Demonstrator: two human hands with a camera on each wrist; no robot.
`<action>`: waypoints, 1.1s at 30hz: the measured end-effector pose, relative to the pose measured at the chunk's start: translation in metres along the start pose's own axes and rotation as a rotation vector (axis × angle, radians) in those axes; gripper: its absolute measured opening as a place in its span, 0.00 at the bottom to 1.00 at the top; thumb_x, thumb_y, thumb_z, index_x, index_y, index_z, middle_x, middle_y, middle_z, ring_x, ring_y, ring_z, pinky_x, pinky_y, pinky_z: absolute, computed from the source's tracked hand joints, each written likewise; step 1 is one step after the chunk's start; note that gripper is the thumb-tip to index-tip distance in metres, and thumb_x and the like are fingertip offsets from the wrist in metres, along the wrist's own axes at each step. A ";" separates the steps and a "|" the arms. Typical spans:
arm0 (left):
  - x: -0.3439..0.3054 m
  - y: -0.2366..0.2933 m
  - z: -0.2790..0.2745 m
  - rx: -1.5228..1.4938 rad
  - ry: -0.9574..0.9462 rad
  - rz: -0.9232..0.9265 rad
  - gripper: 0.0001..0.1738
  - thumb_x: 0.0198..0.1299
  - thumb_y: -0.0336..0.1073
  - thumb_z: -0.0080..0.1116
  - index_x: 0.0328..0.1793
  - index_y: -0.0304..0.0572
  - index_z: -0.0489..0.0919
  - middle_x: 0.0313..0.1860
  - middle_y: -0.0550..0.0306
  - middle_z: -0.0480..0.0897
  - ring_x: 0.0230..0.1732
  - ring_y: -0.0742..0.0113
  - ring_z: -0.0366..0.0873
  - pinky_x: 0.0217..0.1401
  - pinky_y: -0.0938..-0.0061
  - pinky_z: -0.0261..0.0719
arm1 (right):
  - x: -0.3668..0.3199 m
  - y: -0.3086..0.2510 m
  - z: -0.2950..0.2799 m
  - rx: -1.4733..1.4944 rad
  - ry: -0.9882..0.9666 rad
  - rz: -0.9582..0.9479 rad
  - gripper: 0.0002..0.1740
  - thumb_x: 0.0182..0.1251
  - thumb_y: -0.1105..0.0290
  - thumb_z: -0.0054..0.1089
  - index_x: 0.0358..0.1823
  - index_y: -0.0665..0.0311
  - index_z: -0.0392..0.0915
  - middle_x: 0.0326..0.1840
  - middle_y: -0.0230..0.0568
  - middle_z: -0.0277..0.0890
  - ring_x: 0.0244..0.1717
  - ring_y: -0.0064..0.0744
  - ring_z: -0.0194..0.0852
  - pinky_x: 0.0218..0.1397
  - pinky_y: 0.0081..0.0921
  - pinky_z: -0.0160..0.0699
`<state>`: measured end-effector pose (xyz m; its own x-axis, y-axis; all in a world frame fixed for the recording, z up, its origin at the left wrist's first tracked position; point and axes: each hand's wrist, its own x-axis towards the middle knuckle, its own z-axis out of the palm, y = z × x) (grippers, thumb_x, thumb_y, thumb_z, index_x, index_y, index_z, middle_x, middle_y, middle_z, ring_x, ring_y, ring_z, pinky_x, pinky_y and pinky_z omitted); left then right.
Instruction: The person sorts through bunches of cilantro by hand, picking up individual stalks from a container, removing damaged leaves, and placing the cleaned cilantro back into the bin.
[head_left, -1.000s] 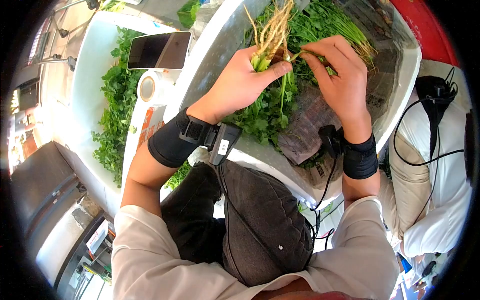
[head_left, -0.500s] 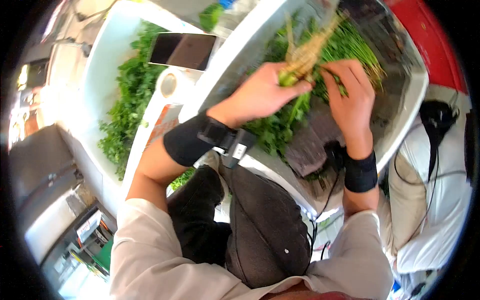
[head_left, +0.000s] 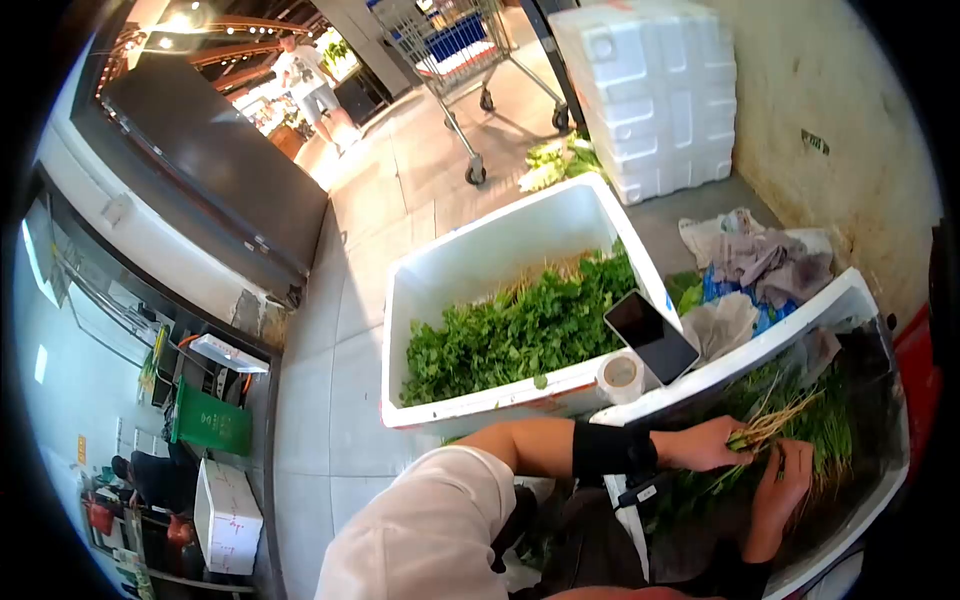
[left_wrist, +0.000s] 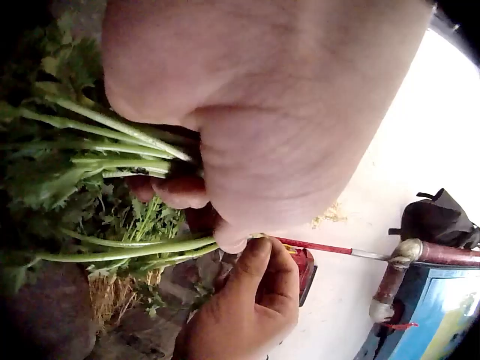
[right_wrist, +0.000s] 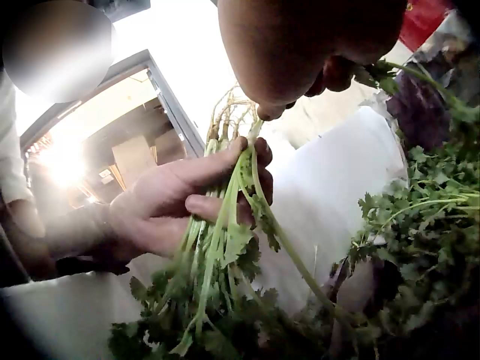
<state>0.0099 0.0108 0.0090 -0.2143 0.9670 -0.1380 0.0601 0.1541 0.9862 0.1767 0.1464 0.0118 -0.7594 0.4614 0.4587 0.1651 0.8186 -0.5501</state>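
Observation:
My left hand [head_left: 705,443] grips a bunch of cilantro [right_wrist: 214,259] by its stems, just below the pale roots [head_left: 780,418]. In the head view the roots point up and away to the right. Close beside them, my right hand [head_left: 785,485] is at the root end. Its thumb and forefinger [left_wrist: 251,262] pinch a stem [left_wrist: 142,253] next to the left thumb in the left wrist view. A leafy sprig [right_wrist: 409,71] also shows by the right fingers in the right wrist view. More cilantro [head_left: 830,430] lies in the foam box below both hands.
The near foam box [head_left: 765,348] surrounds the hands. A phone [head_left: 652,338] and a white roll [head_left: 622,376] rest by its rim. Another foam box [head_left: 395,345] of cilantro stands to the left. Further off are a shopping cart [head_left: 445,45], a white foam block [head_left: 650,105] and crumpled bags [head_left: 765,265].
The head view has swung to the left and up, so both hands now appear at lower right. The left hand keeps hold of the rooted bunch, with the right hand still beside the roots.

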 end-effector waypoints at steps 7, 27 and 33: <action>-0.006 0.014 -0.003 -0.026 -0.008 -0.054 0.21 0.72 0.44 0.66 0.57 0.32 0.82 0.36 0.52 0.85 0.38 0.72 0.74 0.45 0.66 0.77 | 0.002 -0.010 -0.002 0.031 -0.023 0.049 0.06 0.81 0.78 0.52 0.52 0.66 0.77 0.48 0.45 0.67 0.44 0.48 0.73 0.37 0.43 0.62; 0.000 -0.006 0.002 0.005 0.070 0.010 0.18 0.74 0.44 0.63 0.53 0.33 0.82 0.36 0.51 0.85 0.37 0.71 0.75 0.45 0.67 0.76 | 0.007 -0.013 -0.005 0.245 -0.162 0.271 0.07 0.76 0.78 0.58 0.49 0.75 0.78 0.43 0.50 0.74 0.42 0.48 0.75 0.47 0.39 0.73; -0.001 0.000 0.001 -0.110 0.132 -0.023 0.18 0.76 0.42 0.61 0.58 0.33 0.81 0.42 0.59 0.85 0.44 0.75 0.74 0.50 0.71 0.76 | 0.005 -0.012 -0.003 0.156 -0.186 0.337 0.09 0.76 0.79 0.56 0.53 0.76 0.78 0.47 0.53 0.75 0.46 0.54 0.77 0.51 0.41 0.75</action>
<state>0.0107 0.0100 0.0088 -0.3415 0.9271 -0.1544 -0.0520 0.1453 0.9880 0.1729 0.1403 0.0225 -0.7824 0.6132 0.1087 0.3374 0.5640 -0.7537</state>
